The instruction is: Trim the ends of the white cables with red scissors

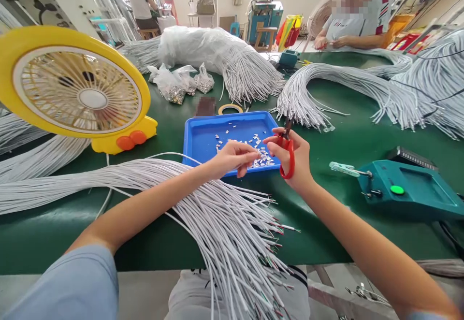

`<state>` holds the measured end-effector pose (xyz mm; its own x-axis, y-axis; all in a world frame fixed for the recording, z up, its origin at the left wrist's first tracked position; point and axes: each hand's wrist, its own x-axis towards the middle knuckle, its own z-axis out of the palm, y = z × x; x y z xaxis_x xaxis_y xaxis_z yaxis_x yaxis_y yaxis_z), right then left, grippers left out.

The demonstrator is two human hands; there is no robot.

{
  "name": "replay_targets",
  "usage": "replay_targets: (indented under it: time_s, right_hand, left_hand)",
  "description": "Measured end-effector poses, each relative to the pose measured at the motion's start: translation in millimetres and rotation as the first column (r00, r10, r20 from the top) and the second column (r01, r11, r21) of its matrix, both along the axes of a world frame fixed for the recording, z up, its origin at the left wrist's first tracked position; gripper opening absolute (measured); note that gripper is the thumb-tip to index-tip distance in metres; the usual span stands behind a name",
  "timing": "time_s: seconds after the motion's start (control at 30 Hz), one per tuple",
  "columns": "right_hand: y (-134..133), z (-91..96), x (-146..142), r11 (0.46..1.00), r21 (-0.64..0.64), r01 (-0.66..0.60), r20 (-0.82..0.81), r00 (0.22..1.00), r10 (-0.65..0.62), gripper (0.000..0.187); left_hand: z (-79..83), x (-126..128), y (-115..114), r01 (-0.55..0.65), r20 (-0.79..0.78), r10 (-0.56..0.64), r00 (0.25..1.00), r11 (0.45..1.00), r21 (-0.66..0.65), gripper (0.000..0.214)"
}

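Over the front edge of a blue tray (187, 138), my left hand (235, 158) is closed in a pinch. A single white cable (174, 154) runs up to it and disappears behind the fingers; its tip is hard to make out. My right hand (299, 158) grips red-handled scissors (289, 163), their dark blades pointing away from me, close to the left fingertips. Small white cut pieces (266, 159) are scattered in the tray. A large bundle of white cables (217, 213) lies under my left forearm, its ends showing thin coloured wires and hanging over the table's front edge.
A yellow duck-shaped fan (92, 98) stands left. A teal device (409, 184) with a green button sits right. Behind the tray are a tape roll (230, 109), bags of small metal parts (177, 85) and more cable bundles (246, 66). A co-worker (355, 25) sits across the table.
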<state>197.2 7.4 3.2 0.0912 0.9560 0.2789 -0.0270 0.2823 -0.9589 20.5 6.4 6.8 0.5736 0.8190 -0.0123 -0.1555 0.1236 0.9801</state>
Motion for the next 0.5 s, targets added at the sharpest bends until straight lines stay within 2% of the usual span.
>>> replay_targets:
  time_s: [0.1, 0.2, 0.33, 0.5]
  right_hand:
    - [-7, 1.4, -4, 0.998, -0.023, -0.060, 0.004, 0.998, 0.060, 0.037]
    - [-10, 1.5, -7, 0.995, -0.026, -0.092, -0.015, 0.996, 0.092, 0.038]
    - [-12, 2.6, -11, 0.987, -0.023, -0.160, -0.035, 0.987, 0.159, 0.035]
    - [-13, 3.6, -11, 0.992, 0.016, -0.126, -0.026, 0.992, 0.126, 0.031]
  left_hand:
    - [-3.4, 0, 5, -0.142, 0.029, 0.141, 0.990, 0.990, 0.021, 0.044]
    - [-3.4, -1, 5, -0.218, 0.014, 0.218, 0.976, 0.970, 0.106, 0.036]
    - [-4.1, -1, 5, -0.239, -0.031, 0.250, 0.968, 0.950, 0.203, 0.032]
    - [-5.7, 0, 3, -0.249, -0.067, 0.274, 0.959, 0.935, 0.251, 0.031]
